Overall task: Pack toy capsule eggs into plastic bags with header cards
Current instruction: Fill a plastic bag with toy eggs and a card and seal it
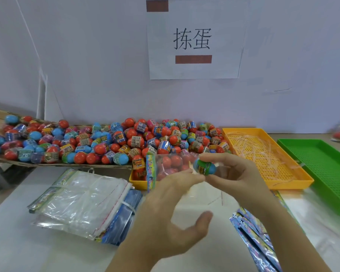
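Note:
My right hand point(234, 173) pinches a blue capsule egg point(205, 167) with a green label at the mouth of a clear plastic bag point(171, 165). That bag holds several red eggs and has a colourful header card point(151, 171) at its left end. My left hand point(173, 218) holds the bag's open edge with its fingertips, thumb spread below. A big pile of red and blue capsule eggs point(110, 142) lies on cardboard behind.
A stack of empty clear bags with header cards point(82, 199) lies at the left on the white table. More cards point(253, 238) lie at the right. An orange tray point(267, 158) with plastic strips and a green tray point(326, 169) sit right. A small yellow tray point(137, 181) sits behind the bag.

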Demonstrator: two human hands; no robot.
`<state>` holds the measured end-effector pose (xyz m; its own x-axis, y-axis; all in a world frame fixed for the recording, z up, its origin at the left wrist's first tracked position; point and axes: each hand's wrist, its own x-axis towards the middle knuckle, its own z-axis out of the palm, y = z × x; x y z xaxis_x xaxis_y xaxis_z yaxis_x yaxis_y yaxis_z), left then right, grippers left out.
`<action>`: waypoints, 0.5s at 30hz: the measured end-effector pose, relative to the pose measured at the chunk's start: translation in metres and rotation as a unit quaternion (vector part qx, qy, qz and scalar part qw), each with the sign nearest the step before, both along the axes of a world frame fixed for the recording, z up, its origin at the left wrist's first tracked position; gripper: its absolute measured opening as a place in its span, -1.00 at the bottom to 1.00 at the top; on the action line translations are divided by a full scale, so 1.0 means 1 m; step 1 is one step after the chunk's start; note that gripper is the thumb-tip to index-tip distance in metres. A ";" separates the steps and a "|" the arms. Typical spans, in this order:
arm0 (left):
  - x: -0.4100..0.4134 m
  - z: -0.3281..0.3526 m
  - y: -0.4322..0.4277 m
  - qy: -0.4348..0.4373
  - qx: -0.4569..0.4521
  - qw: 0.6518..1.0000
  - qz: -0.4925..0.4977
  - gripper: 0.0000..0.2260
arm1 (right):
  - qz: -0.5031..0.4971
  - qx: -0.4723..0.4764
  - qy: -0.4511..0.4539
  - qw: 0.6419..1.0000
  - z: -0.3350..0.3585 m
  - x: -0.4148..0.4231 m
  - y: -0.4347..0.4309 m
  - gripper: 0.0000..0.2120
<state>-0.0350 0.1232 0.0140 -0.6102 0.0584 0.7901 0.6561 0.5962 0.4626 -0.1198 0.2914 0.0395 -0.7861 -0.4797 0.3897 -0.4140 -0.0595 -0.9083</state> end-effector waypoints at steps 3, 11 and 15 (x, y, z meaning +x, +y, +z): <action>0.000 0.009 -0.005 -0.014 0.055 0.996 0.068 -0.66 | 0.057 0.014 -0.027 0.998 0.003 0.000 0.007 -0.65; -0.003 0.021 -0.023 -0.396 0.144 0.905 -0.063 -0.79 | 0.191 0.071 -0.071 0.976 0.011 0.005 0.013 -0.61; -0.006 0.022 -0.028 -0.424 0.200 0.876 -0.113 -0.70 | 0.212 0.063 -0.088 0.971 0.011 0.004 0.012 -0.69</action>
